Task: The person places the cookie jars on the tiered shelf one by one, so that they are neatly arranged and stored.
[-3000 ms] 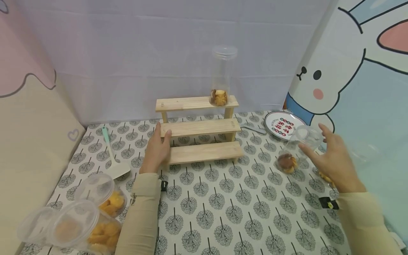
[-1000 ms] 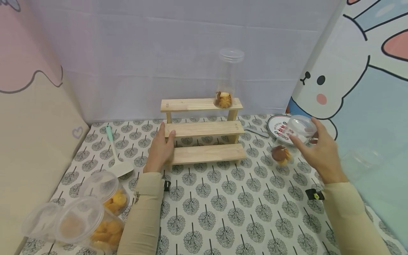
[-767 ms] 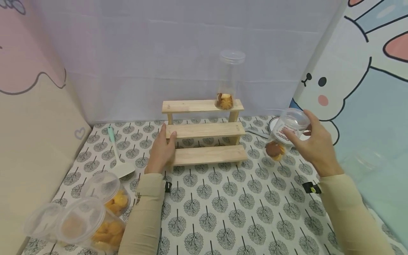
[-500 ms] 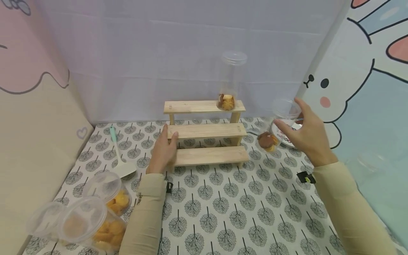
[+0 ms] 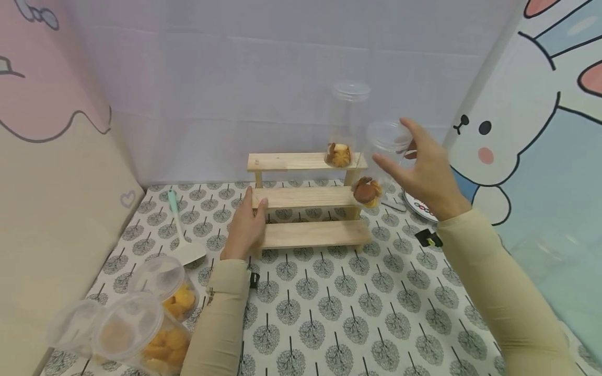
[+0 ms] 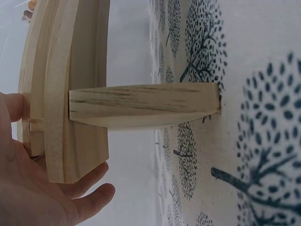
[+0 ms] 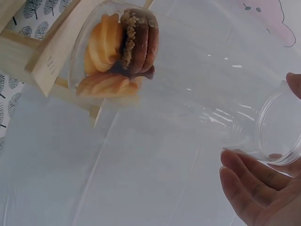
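My right hand [image 5: 430, 172] holds a tall clear plastic jar [image 5: 378, 159] by its lidded top, thumb and fingers on opposite sides. The jar leans, its base overlapping the right end of the middle shelf in the head view. Brown and golden cookies [image 7: 117, 56] lie in its bottom. My left hand [image 5: 244, 227] grips the left end of the three-tier wooden stand [image 5: 305, 197] at the middle shelf; in the left wrist view its fingers reach around the board end [image 6: 59, 141]. A similar jar [image 5: 348, 117] with cookies stands upright on the top shelf's right end.
Several lidded jars [image 5: 127, 324] of cookies lie at the front left. A white spatula [image 5: 188, 253] with a mint handle rests behind them. At the right, a patterned plate [image 5: 416, 205] and a grey utensil [image 5: 394, 206] are partly hidden by my right hand and jar.
My right hand has carried the cookie jar from the right side of the table, past the plate, up and left to the stand. My left hand has kept its hold on the stand.
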{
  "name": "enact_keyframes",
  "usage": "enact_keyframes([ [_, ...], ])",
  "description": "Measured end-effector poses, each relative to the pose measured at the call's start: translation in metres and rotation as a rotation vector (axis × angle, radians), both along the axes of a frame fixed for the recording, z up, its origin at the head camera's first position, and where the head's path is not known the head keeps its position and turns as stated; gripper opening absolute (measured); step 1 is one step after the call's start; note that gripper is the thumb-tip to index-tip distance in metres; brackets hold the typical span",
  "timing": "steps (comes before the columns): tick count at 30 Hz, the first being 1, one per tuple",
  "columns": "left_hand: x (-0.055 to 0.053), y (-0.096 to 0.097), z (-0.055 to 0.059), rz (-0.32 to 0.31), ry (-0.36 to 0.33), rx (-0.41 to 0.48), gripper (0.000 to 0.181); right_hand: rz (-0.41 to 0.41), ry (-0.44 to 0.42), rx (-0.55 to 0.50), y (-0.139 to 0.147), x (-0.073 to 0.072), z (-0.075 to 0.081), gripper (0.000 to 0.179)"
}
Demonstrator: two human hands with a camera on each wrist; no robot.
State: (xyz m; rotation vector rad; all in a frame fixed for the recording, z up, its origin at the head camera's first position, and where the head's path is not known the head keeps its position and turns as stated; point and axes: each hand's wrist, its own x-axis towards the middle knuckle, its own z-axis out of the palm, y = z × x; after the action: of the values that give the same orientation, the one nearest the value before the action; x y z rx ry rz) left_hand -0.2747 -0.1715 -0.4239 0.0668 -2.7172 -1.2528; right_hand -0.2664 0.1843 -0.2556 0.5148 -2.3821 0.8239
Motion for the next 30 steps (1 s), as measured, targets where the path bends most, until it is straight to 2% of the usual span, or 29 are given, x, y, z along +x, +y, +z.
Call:
enact_keyframes([
  [6, 0.000, 0.001, 0.002, 0.004, 0.001, 0.002, 0.078, 0.063, 0.036, 0.007, -0.026, -0.018, 0.008, 0.083],
  [11, 0.000, -0.001, 0.003, 0.005, 0.003, 0.000, 0.079, 0.100, 0.022, 0.013, -0.052, -0.030, 0.022, 0.084],
  [21, 0.001, 0.001, 0.000, 0.008, 0.010, 0.015, 0.079, 0.105, -0.063, 0.015, -0.097, -0.046, 0.051, 0.090],
  [26, 0.000, 0.006, 0.001, 0.003, 0.020, 0.019, 0.078, 0.095, -0.069, -0.013, -0.112, -0.058, 0.053, 0.091],
  [30, 0.000, 0.008, 0.002, 0.006, 0.015, 0.012, 0.078, 0.073, -0.113, -0.010, -0.123, -0.069, 0.053, 0.093],
])
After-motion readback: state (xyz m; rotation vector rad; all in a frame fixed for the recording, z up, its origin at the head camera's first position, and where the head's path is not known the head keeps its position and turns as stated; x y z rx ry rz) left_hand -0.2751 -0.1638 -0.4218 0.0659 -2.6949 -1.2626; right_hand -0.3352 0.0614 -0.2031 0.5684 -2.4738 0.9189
